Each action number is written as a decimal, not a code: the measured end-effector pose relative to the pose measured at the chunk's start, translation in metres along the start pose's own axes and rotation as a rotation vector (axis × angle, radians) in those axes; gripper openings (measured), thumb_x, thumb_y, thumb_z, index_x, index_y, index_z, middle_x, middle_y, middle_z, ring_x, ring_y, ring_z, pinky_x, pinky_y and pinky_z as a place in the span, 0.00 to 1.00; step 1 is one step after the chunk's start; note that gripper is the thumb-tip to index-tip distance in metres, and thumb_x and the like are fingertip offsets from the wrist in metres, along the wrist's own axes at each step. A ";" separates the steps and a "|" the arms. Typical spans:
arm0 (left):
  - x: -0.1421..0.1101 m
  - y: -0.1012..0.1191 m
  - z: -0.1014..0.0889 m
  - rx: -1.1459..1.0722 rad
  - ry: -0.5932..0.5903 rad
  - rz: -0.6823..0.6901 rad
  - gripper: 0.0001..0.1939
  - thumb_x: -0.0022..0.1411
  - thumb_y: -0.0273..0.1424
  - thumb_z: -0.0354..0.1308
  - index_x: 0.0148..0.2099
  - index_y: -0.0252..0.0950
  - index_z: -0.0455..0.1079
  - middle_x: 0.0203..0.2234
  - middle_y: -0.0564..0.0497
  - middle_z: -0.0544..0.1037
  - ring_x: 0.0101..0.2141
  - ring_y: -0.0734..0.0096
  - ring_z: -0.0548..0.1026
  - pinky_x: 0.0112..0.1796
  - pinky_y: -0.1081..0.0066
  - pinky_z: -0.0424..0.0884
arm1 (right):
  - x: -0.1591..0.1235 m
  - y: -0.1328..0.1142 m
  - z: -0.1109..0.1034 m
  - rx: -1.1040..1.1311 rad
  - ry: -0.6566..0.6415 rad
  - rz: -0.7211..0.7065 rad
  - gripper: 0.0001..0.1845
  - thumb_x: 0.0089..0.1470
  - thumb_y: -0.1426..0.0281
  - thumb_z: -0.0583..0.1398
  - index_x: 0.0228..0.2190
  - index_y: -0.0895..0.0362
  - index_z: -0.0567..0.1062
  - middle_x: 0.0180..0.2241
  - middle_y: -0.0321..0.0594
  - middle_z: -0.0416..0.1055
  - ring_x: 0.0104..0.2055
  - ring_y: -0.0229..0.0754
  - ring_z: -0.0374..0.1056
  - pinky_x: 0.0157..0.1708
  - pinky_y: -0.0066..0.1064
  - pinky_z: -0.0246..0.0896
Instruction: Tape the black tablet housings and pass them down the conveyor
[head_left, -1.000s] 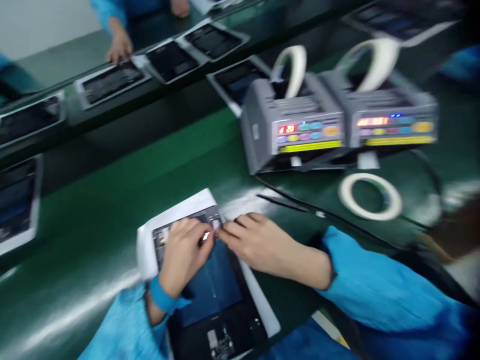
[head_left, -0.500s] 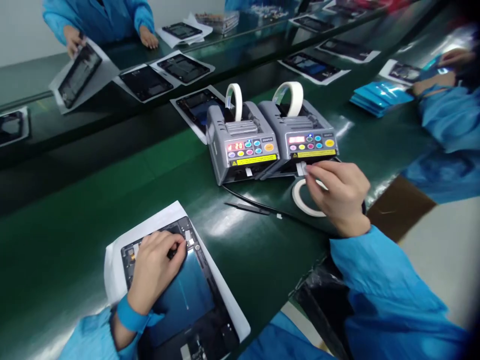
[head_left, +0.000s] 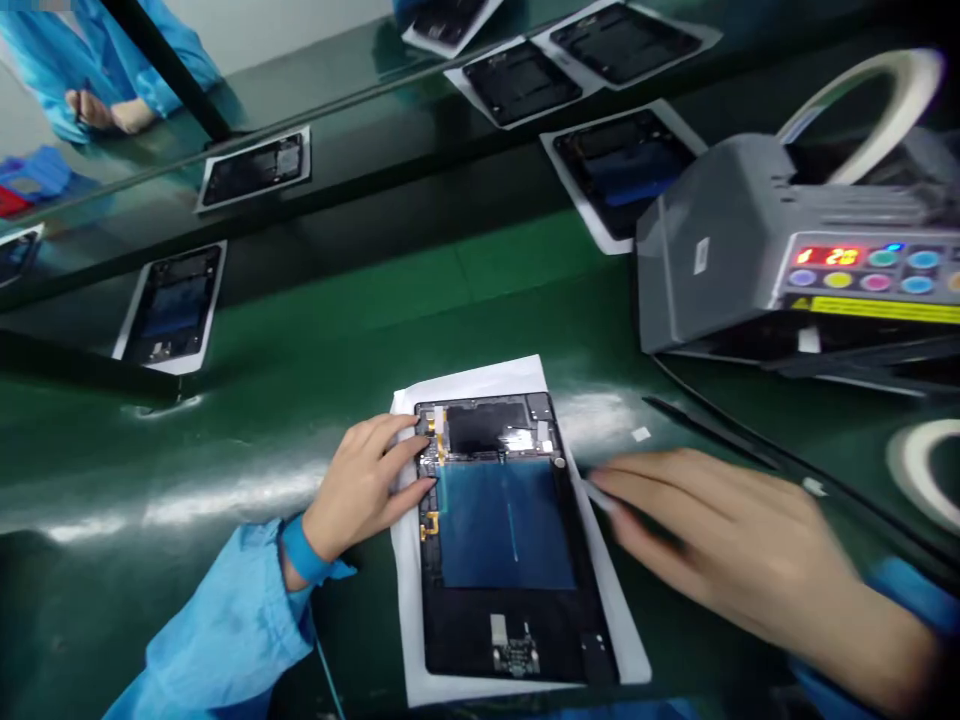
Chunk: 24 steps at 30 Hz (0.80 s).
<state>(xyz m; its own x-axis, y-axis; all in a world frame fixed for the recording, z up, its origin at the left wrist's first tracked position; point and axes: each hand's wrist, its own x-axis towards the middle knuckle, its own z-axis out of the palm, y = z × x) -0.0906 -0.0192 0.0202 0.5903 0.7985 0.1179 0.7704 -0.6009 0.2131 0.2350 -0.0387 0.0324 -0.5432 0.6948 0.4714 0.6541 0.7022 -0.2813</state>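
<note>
An opened tablet [head_left: 510, 520] lies on a white sheet [head_left: 630, 650] in front of me, its blue battery area and circuit boards exposed. My left hand [head_left: 367, 480] rests on the tablet's upper left edge, thumb and fingers apart and nothing in its grasp. To the right of the tablet is my right hand [head_left: 720, 530], blurred by motion, with a small piece of white tape [head_left: 598, 495] pinched between thumb and fingertips. A grey tape dispenser [head_left: 750, 240] stands at the right, a white strip [head_left: 808, 340] showing at its outlet.
Dark tweezers [head_left: 709, 432] and a black cable [head_left: 847, 495] lie right of the tablet, near a white tape roll [head_left: 904, 470]. More opened tablets [head_left: 176, 305] lie on sheets farther back. Across the bench is a co-worker's hands [head_left: 109, 110]. A dark post [head_left: 82, 365] juts in at left.
My right hand has come away from the right-hand dispenser with a tape piece and moved left to the tablet. My left hand's fingers have spread at the tablet's left edge. The view has swung left.
</note>
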 end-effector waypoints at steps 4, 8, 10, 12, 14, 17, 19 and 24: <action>-0.004 -0.002 0.010 -0.059 0.007 -0.020 0.17 0.64 0.38 0.55 0.51 0.35 0.67 0.52 0.40 0.69 0.52 0.53 0.66 0.49 0.54 0.65 | 0.078 -0.021 0.062 -0.080 0.005 -0.130 0.06 0.56 0.74 0.57 0.35 0.57 0.74 0.35 0.38 0.76 0.33 0.39 0.71 0.30 0.31 0.62; -0.004 -0.002 0.011 -0.110 -0.012 -0.033 0.18 0.64 0.38 0.54 0.53 0.36 0.66 0.52 0.41 0.69 0.52 0.53 0.65 0.49 0.54 0.64 | 0.101 -0.021 0.098 -0.108 -0.032 -0.079 0.08 0.56 0.74 0.56 0.36 0.56 0.74 0.36 0.38 0.76 0.34 0.39 0.71 0.31 0.31 0.63; -0.003 -0.004 0.015 -0.127 -0.004 -0.026 0.18 0.64 0.38 0.54 0.53 0.36 0.66 0.52 0.41 0.69 0.52 0.52 0.65 0.49 0.54 0.64 | 0.099 -0.019 0.104 -0.102 -0.027 -0.044 0.08 0.56 0.73 0.57 0.37 0.56 0.74 0.36 0.37 0.77 0.34 0.39 0.72 0.31 0.31 0.64; -0.003 -0.005 0.019 -0.139 0.003 -0.022 0.18 0.63 0.38 0.54 0.53 0.35 0.67 0.52 0.41 0.69 0.51 0.52 0.65 0.49 0.53 0.64 | 0.095 -0.016 0.105 -0.077 -0.025 -0.014 0.08 0.55 0.73 0.57 0.37 0.55 0.74 0.36 0.37 0.77 0.35 0.39 0.72 0.32 0.30 0.65; -0.006 -0.004 0.018 -0.142 0.014 -0.028 0.18 0.63 0.38 0.54 0.52 0.35 0.67 0.52 0.42 0.70 0.51 0.52 0.66 0.48 0.54 0.65 | 0.092 -0.015 0.105 -0.033 -0.021 0.004 0.08 0.55 0.73 0.58 0.38 0.54 0.74 0.36 0.37 0.77 0.35 0.39 0.73 0.33 0.30 0.66; -0.021 -0.005 -0.004 -0.136 0.048 0.011 0.14 0.65 0.38 0.52 0.47 0.36 0.70 0.45 0.45 0.75 0.46 0.58 0.71 0.46 0.59 0.68 | 0.090 -0.015 0.106 0.058 -0.017 0.011 0.07 0.55 0.72 0.58 0.37 0.53 0.74 0.35 0.38 0.77 0.35 0.41 0.73 0.35 0.32 0.67; -0.032 -0.016 -0.032 -0.087 0.096 -0.016 0.09 0.66 0.35 0.52 0.44 0.38 0.70 0.39 0.49 0.78 0.41 0.64 0.74 0.42 0.63 0.70 | 0.090 -0.014 0.108 0.129 -0.008 0.025 0.07 0.55 0.70 0.58 0.36 0.53 0.75 0.34 0.37 0.76 0.34 0.43 0.73 0.35 0.35 0.66; -0.019 -0.100 -0.096 0.409 0.082 -0.613 0.14 0.67 0.35 0.49 0.47 0.33 0.70 0.43 0.42 0.76 0.44 0.56 0.74 0.44 0.59 0.70 | 0.090 -0.010 0.117 0.291 0.012 0.006 0.08 0.55 0.67 0.58 0.37 0.50 0.75 0.35 0.36 0.76 0.34 0.44 0.73 0.36 0.38 0.67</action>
<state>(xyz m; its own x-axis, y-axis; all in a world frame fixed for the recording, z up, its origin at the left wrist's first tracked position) -0.2021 0.0290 0.0902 0.0180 0.9854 0.1694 0.9936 0.0013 -0.1128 0.1181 0.0347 -0.0198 -0.5326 0.6983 0.4783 0.4781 0.7145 -0.5108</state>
